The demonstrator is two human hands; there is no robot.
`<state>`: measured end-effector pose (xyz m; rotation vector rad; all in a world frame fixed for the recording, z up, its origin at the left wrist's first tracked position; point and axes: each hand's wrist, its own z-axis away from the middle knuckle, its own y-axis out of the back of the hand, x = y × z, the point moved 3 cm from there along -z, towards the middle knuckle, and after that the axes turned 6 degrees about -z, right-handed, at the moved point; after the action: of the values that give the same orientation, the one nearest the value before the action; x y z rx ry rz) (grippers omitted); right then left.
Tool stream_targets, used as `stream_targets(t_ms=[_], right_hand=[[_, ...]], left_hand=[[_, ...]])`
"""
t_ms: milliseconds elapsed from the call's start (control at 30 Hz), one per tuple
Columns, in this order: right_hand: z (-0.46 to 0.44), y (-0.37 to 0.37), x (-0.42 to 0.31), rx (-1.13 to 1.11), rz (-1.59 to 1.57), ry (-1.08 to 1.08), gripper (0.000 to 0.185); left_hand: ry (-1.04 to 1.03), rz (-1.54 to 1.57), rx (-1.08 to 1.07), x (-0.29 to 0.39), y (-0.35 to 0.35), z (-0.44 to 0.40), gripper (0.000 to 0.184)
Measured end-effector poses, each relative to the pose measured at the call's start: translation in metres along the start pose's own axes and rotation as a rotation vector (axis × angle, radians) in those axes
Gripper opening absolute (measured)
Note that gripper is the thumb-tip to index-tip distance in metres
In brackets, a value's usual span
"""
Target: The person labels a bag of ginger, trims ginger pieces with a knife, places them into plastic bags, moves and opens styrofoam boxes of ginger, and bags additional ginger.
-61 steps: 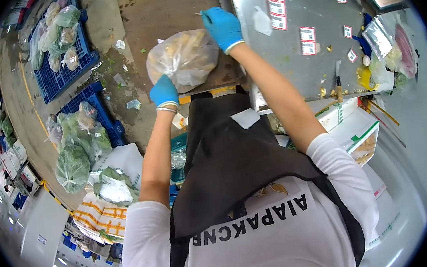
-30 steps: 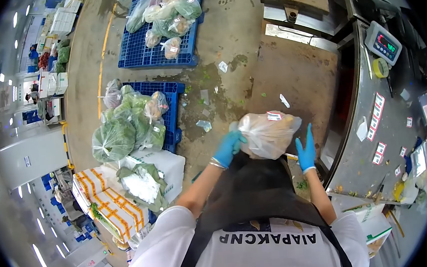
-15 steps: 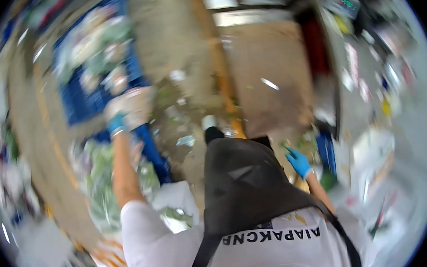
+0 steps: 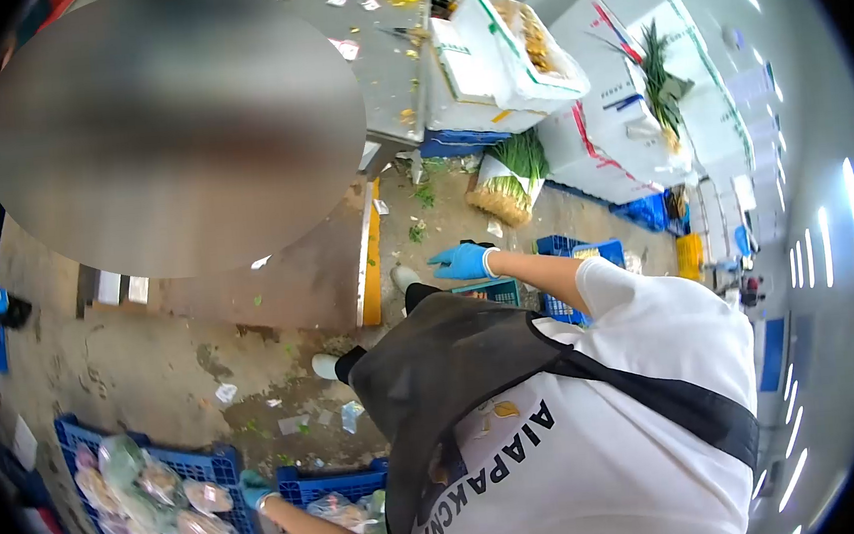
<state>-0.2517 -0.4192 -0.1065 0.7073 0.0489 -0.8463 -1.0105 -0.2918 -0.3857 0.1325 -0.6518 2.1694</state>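
My left hand (image 4: pixel 255 489), in a blue glove, is at the right edge of a blue plastic pallet (image 4: pixel 224 471). Its fingers look loosely apart, with nothing visible in them. Several clear bags of produce lie on that pallet, a pale filled bag (image 4: pixel 207 533) being among the nearest to this hand. My right hand (image 4: pixel 464 261), also blue-gloved, is held out in front of my dark apron (image 4: pixel 454 355). Its fingers are stretched and hold nothing. A green crate (image 4: pixel 494 292) stands just below it.
A brown platform (image 4: pixel 307 276) with a yellow edge stands ahead, partly behind a blurred oval. White foam boxes (image 4: pixel 521 54) and a bundle of green onions (image 4: pixel 510 180) stand at upper right. Scraps litter the wet floor (image 4: pixel 255 381). Another blue pallet (image 4: pixel 314 487) holds bagged greens.
My view has swung round to the right. The pale bag at my left hand has been let go, and that hand is now bare of it. My right hand has stretched outward.
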Motion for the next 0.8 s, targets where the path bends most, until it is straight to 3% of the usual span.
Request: stream_targets(t_ms=[33, 100, 167, 233, 267, 367, 433, 500, 567, 600, 633, 667, 700, 733, 767, 800], right_hand=[[0.005, -0.003, 0.016, -0.008, -0.05, 0.008, 0.058], [0.011, -0.008, 0.051, -0.022, -0.152, 0.034, 0.058], [0.025, 0.003, 0.08, -0.084, -0.229, -0.079, 0.059], [0.02, -0.007, 0.149, -0.061, -0.309, -0.078, 0.06], [0.008, -0.025, 0.196, -0.042, -0.437, -0.116, 0.053], [0.002, -0.029, 0.294, -0.005, 0.088, 0.277, 0.044], [0.015, -0.032, 0.367, 0.043, -0.157, -0.028, 0.037], [0.02, -0.075, 0.457, 0.362, -0.531, -0.299, 0.033], [0.051, -0.1, 0.498, 0.629, -0.878, -0.306, 0.032], [0.068, -0.117, 0.504, 0.694, -1.234, -0.456, 0.031], [0.087, -0.125, 0.505, 0.748, -1.581, -0.597, 0.031], [0.126, -0.103, 0.485, 0.524, -1.672, -0.782, 0.027], [0.117, -0.127, 0.503, 0.42, -1.173, -0.637, 0.03], [0.104, -0.179, 0.521, 0.702, -0.859, -0.624, 0.033], [0.085, -0.23, 0.535, 0.737, 0.001, -0.287, 0.031], [0.11, -0.188, 0.507, 0.62, -0.42, -0.445, 0.025]], left_hand=[[-0.001, -0.198, -0.049, -0.021, -0.041, 0.001, 0.013], [-0.024, -0.218, -0.054, -0.086, -0.13, -0.015, 0.018], [-0.069, -0.402, 0.115, -0.153, -0.246, -0.001, 0.02], [0.03, -0.607, -0.207, -0.212, -0.333, 0.005, 0.018], [0.005, -0.718, -0.205, -0.244, -0.39, 0.03, 0.021], [-0.034, -1.016, -0.32, -0.329, -0.529, 0.094, 0.029], [-0.003, -1.129, -0.437, -0.393, -0.582, 0.101, 0.029], [0.063, -1.251, -0.539, -0.443, -0.613, 0.111, 0.029], [0.144, -1.366, -0.618, -0.49, -0.641, 0.111, 0.029], [0.19, -1.482, -0.621, -0.507, -0.66, 0.12, 0.03], [0.211, -1.544, -0.639, -0.523, -0.677, 0.128, 0.029], [0.22, -1.591, -0.646, -0.537, -0.693, 0.136, 0.029], [0.212, -1.619, -0.632, -0.545, -0.708, 0.141, 0.029], [0.163, -1.685, -0.735, -0.551, -0.726, 0.151, 0.029], [0.163, -1.697, -0.726, -0.559, -0.742, 0.162, 0.029], [0.139, -1.702, -0.695, -0.562, -0.756, 0.17, 0.029]])
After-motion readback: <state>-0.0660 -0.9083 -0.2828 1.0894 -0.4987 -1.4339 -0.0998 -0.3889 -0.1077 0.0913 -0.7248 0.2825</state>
